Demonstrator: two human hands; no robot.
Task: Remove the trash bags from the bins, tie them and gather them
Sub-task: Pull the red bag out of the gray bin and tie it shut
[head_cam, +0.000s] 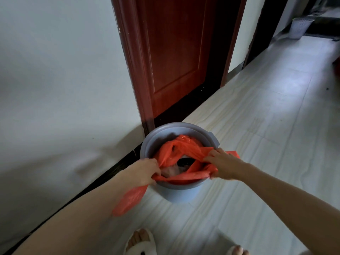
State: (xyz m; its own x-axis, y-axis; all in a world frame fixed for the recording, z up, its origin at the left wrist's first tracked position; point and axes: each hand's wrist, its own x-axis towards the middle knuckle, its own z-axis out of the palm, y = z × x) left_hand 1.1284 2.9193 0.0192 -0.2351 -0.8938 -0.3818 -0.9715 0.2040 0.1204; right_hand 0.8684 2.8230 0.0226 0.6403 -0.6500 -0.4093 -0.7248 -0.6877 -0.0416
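Red door [173, 57] (shut), white slippers [139, 243].

Two hands are seen, the left hand [147, 170] and the right hand [221, 165]. One orange bag [181, 150] and one blue bin [176, 192] are counted, plus one white basket [301, 26], one door [173, 52] and two slippers [139, 242].
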